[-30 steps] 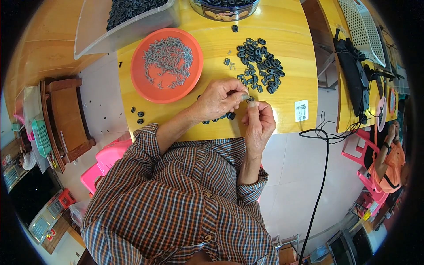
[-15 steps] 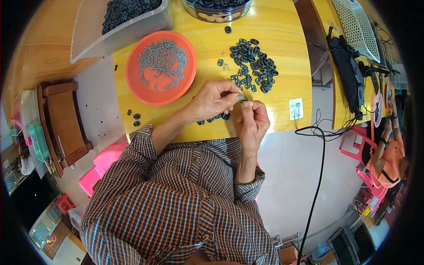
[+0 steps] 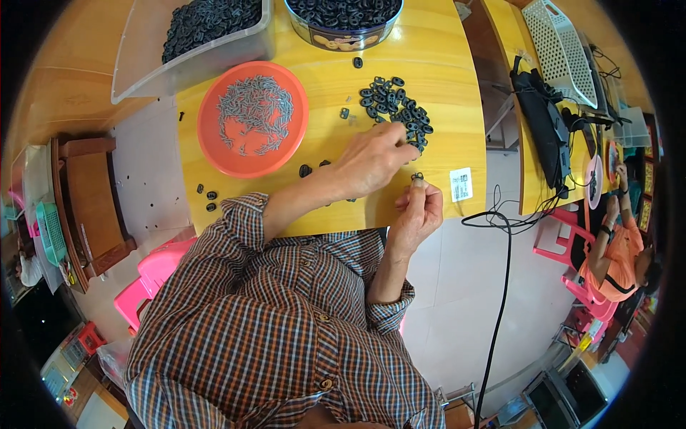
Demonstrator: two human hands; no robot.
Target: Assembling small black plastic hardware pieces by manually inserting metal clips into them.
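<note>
My right hand (image 3: 417,212) pinches a small black oval plastic piece (image 3: 417,176) between thumb and forefinger, held up over the front of the table. My left hand (image 3: 375,159) reaches across the table, back upward, with its curled fingertips at the near edge of a pile of black oval plastic pieces (image 3: 409,114). What those fingertips hold, if anything, is hidden. Beside my left forearm lie a few more black pieces (image 3: 306,171), partly covered by the arm. An orange-red round dish (image 3: 207,143) holding many small grey metal screws (image 3: 256,107) stands to the left.
At the back are a clear plastic bin (image 3: 214,77) and a round tin (image 3: 339,41), both full of black pieces. A white label (image 3: 461,184) lies near the right edge. Black cable (image 3: 504,272) hangs beside the table. Another person (image 3: 616,261) sits far right.
My left hand has parted from my right hand and moved to the pile's near edge. The right hand keeps its small black piece. The whole view has shifted slightly.
</note>
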